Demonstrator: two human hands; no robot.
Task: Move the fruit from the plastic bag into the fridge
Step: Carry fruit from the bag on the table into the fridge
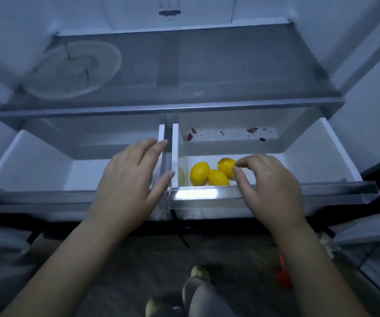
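Three yellow lemons (209, 173) lie together at the front left of the right-hand fridge drawer (310, 156), which is pulled out. My right hand (271, 186) hovers over that drawer's front rim, fingers curled and apart, fingertips beside the rightmost lemon (226, 167) and holding nothing. My left hand (129, 181) is spread flat above the left drawer (35, 165), its fingertips at the white divider wall (174, 154) between the two drawers. No plastic bag is in view.
A glass shelf (184, 72) spans above the drawers, with a round pale plate (74, 69) on its left. Dark red scraps (190, 136) lie on the right drawer's back ledge. Below are the floor, my feet and a red object (283, 277).
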